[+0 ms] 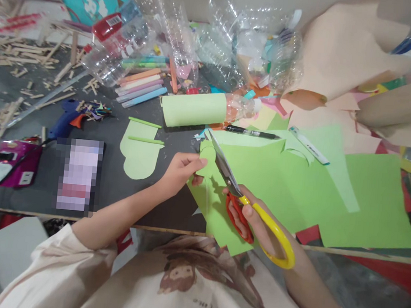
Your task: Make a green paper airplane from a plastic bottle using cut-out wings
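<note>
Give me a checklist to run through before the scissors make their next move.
1. Left hand holding the green paper piece: ok, pinched near its left edge.
2. Right hand on the scissors: ok, gripping the red and yellow handles.
3. Left fingers clear of the blades: ok, though close.
4. Blades touching the paper piece: cannot tell.
5. Large green sheet out from under the scissors: not ok, it spreads beneath them.
6. Blue glue gun out of the way: ok, off to the left.
</note>
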A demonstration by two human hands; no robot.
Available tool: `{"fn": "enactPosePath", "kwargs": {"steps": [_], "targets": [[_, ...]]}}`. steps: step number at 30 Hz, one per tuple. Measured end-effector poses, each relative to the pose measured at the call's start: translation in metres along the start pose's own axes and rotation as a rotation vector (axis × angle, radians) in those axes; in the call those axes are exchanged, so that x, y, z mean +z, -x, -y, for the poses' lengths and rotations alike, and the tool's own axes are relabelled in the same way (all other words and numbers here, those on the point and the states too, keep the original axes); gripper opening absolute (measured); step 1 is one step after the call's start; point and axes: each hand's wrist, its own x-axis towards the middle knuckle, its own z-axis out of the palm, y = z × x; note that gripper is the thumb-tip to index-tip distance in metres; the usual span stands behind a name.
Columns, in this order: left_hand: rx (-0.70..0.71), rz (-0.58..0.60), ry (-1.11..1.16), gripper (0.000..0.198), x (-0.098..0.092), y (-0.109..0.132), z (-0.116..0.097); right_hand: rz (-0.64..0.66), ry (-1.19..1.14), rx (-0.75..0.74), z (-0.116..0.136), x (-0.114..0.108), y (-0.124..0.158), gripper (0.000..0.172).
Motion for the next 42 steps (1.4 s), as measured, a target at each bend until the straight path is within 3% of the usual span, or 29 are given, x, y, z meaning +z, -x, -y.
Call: {"fn": "enactPosePath", "kwargs": {"steps": [7, 13, 21, 42], "targets": [[0.023, -0.001, -0.004, 0.037, -0.003, -0.001, 0.001, 0.101, -0.13, -0.018, -0.016, -0.008, -0.003, 0.055], [0.006, -0.025, -0.014, 0.034, -0.004, -0.002, -0.001, 0.047, -0.077, -0.012, -0.011, -0.004, -0.001, 0.052], [0.023, -0.057, -0.044, 0.035, -0.005, -0.003, -0.001, 0.038, -0.061, 0.027, -0.013, -0.006, -0.002, 0.07], [0.051, -0.109, -0.05, 0.032, -0.008, -0.008, -0.008, 0.127, -0.033, -0.001, -0.021, -0.016, 0.002, 0.066]]}}
